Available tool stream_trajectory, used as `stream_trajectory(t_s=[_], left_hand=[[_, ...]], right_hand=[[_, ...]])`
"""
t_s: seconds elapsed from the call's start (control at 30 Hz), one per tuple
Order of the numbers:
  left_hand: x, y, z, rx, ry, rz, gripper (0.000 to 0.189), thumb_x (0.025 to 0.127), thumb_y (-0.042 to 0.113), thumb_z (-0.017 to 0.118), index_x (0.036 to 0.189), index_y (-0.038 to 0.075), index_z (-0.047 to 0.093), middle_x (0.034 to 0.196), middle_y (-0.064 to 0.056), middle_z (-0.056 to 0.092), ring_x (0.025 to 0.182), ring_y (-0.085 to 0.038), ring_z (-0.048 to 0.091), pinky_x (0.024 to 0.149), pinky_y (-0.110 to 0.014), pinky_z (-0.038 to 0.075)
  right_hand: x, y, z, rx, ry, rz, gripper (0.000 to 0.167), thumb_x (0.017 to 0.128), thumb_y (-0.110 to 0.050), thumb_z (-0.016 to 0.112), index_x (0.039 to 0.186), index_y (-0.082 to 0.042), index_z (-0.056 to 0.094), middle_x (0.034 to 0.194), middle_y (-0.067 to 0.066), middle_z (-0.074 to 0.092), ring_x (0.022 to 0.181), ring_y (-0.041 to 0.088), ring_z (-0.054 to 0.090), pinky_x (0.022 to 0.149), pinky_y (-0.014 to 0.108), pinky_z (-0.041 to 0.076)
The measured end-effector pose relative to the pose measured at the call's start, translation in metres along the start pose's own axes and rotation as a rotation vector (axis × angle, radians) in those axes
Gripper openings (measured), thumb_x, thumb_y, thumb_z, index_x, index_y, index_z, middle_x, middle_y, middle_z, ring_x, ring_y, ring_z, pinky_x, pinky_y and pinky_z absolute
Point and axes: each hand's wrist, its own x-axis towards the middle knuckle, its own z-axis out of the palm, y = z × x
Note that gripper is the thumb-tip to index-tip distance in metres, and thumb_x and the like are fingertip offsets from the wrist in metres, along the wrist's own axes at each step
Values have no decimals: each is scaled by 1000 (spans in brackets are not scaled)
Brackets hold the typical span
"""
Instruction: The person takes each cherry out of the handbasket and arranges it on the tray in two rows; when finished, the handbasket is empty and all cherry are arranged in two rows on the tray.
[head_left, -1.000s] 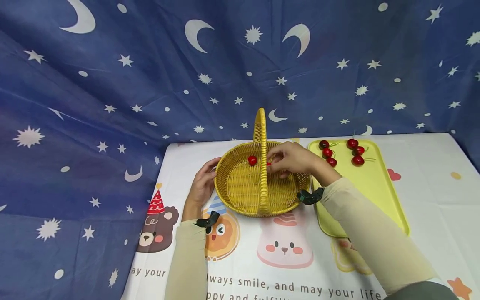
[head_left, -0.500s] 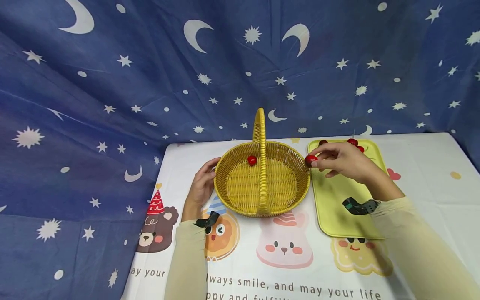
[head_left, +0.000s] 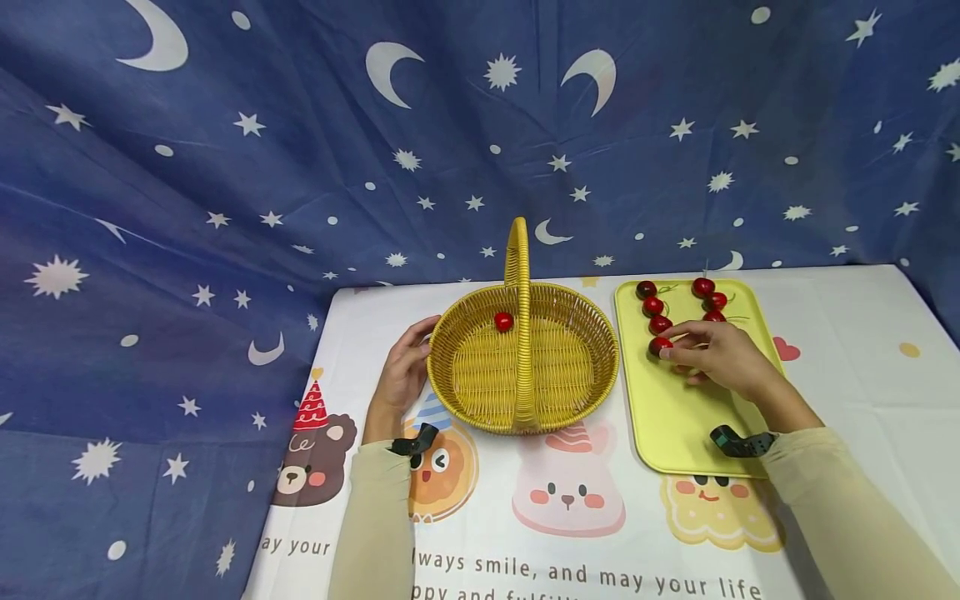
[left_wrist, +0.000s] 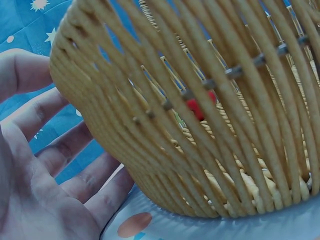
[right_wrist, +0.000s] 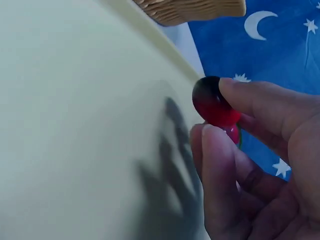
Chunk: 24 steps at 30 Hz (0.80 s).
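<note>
My right hand (head_left: 716, 354) is over the yellow tray (head_left: 682, 425) and pinches a dark red cherry (head_left: 661, 347) between thumb and fingers. In the right wrist view that cherry (right_wrist: 216, 102) shows dark on top and red below. It is at the near end of a row of cherries (head_left: 652, 307) on the tray. My left hand (head_left: 405, 372) lies against the left side of the yellow wicker basket (head_left: 480, 412). In the left wrist view its extended fingers (left_wrist: 65, 145) touch the woven wall. One red cherry (head_left: 503, 322) lies inside the basket, left of the handle.
A second row of cherries (head_left: 703, 288) lies at the tray's back right, partly behind my right hand. The basket's tall handle (head_left: 522, 333) arches over its middle. A printed white tablecloth (head_left: 465, 567) covers the table, and a blue star-patterned cloth (head_left: 450, 125) hangs behind.
My right hand has come out of the basket with a cherry and moved right, over the tray to the near end of the left row. My left hand has stayed at the basket.
</note>
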Motion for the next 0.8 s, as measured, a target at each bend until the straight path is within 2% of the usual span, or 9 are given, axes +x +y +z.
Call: stream_trajectory(t_s=[0.17, 0.43, 0.63, 0.8], left_hand=[[-1, 0, 1, -6, 6, -3, 50, 99, 4, 45, 149, -5, 44, 138, -5, 54, 118, -16, 59, 93, -25, 54], [-1, 1, 2, -5, 9, -5, 51, 99, 4, 44, 149, -5, 43, 139, -5, 55, 119, -16, 60, 94, -25, 54], [-1, 2, 2, 3, 10, -4, 51, 98, 4, 44, 149, -5, 44, 139, -5, 55, 119, -16, 59, 95, -25, 53], [0, 2, 3, 12, 21, -7, 51, 98, 3, 43, 148, -3, 45, 138, -5, 55, 119, -17, 58, 95, -26, 53]], right_hand=[[0, 11, 2, -30, 50, 19, 47, 91, -32, 77, 130, -8, 66, 106, 19, 70, 74, 17, 69, 62, 33, 62], [2, 19, 3, -35, 65, -1, 47, 92, -33, 76, 130, -7, 66, 96, 16, 69, 67, 17, 66, 59, 32, 60], [2, 19, 2, -71, 93, -23, 46, 92, -33, 76, 130, -7, 68, 99, 16, 69, 67, 16, 65, 59, 30, 59], [0, 20, -3, -46, 109, -37, 46, 92, -33, 76, 128, -6, 69, 100, 15, 73, 68, 14, 65, 58, 30, 59]])
